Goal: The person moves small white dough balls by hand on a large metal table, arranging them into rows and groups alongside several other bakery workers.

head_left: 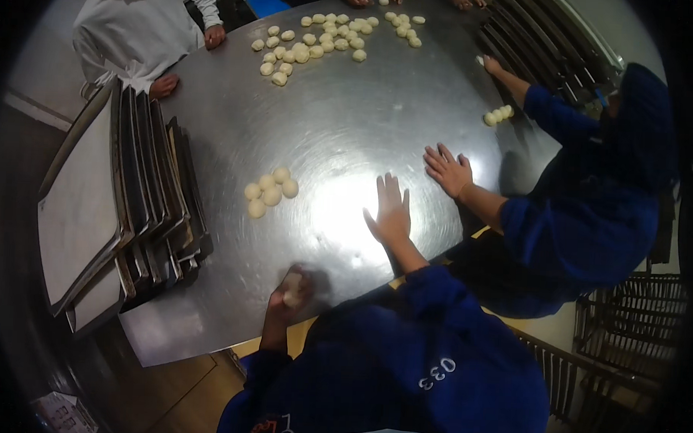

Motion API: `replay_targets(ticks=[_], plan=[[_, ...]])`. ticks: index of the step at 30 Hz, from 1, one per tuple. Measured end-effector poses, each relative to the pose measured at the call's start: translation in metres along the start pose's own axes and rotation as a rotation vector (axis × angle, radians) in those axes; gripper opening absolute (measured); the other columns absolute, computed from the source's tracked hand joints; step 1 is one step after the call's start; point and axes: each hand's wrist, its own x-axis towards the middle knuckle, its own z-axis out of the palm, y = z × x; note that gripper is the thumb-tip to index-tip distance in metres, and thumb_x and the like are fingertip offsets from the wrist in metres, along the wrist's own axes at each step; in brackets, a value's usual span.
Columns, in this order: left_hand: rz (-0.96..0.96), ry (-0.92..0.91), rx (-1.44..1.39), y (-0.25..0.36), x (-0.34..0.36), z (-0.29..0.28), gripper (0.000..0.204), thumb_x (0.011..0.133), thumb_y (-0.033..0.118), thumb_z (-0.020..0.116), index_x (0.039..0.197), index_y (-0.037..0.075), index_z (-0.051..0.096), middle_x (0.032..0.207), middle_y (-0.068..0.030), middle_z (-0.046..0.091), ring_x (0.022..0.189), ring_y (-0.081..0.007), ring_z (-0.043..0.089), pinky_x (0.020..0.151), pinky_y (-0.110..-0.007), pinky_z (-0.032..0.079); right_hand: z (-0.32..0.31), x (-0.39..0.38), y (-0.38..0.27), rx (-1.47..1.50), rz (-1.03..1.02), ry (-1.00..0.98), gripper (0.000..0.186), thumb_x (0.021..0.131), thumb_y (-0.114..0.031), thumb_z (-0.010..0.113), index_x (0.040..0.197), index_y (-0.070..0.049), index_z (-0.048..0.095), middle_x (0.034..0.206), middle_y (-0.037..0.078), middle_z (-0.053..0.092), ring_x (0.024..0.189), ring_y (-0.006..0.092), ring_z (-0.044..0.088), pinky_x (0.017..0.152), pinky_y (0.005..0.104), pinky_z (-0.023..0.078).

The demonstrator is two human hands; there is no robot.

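My left hand [277,309], a little blurred, is closed around a pale lump of dough [291,292] at the near edge of the steel table [319,128]. To its right, my right hand [391,212] lies flat on the metal with its fingers stretched out and nothing in them. Ahead of my left hand sits a small cluster of smooth, round dough balls [271,194], several of them touching. Farther off, a large loose group of dough balls [316,52] covers part of the table's far side.
Stacked baking trays [145,186] stand on the table's left side, more dark trays [543,40] at the far right. A co-worker in blue at my right has one hand [449,171] on the table near a short dough row [498,116]. A person in white [143,30] stands far left.
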Motion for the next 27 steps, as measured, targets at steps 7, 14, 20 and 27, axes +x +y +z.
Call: replay_targets(ticks=[7,14,20,27], plan=[[-0.001,-0.037,0.041,-0.001,0.0,0.019,0.079,0.082,0.024,0.075,0.148,0.009,0.036,0.093,-0.008,0.046,0.073,-0.0149,0.046,0.058,-0.025,0.044,0.047,0.139,0.009,-0.03,0.049,0.093,0.082,0.092,-0.05,0.053,0.153,-0.001,0.029,0.162,0.017,0.025,0.152,0.0323,0.016,0.122,0.0542,0.011],[-0.012,0.102,0.069,0.003,-0.012,0.019,0.094,0.08,0.031,0.081,0.155,0.016,0.026,0.104,-0.011,0.051,0.079,-0.0173,0.057,0.057,-0.027,0.052,0.07,0.238,-0.022,-0.009,0.031,0.038,0.078,0.095,-0.053,0.046,0.156,-0.008,0.028,0.164,0.011,0.021,0.153,0.03,0.013,0.123,0.0521,0.008],[-0.032,-0.001,0.134,0.011,-0.01,0.005,0.088,0.084,0.042,0.076,0.156,0.022,0.029,0.107,-0.0106,0.049,0.083,-0.0179,0.053,0.061,-0.031,0.048,0.061,0.224,-0.023,0.052,-0.191,-0.075,0.075,0.096,-0.052,0.048,0.155,-0.01,0.03,0.163,0.011,0.025,0.152,0.03,0.017,0.124,0.0491,0.012],[-0.059,-0.018,0.148,0.006,-0.01,0.003,0.087,0.084,0.045,0.074,0.156,0.025,0.03,0.107,-0.0087,0.047,0.083,-0.0168,0.047,0.061,-0.03,0.044,0.052,0.144,-0.037,0.169,-0.368,-0.1,0.07,0.097,-0.047,0.05,0.154,-0.012,0.031,0.162,0.011,0.026,0.151,0.0305,0.019,0.123,0.049,0.015]])
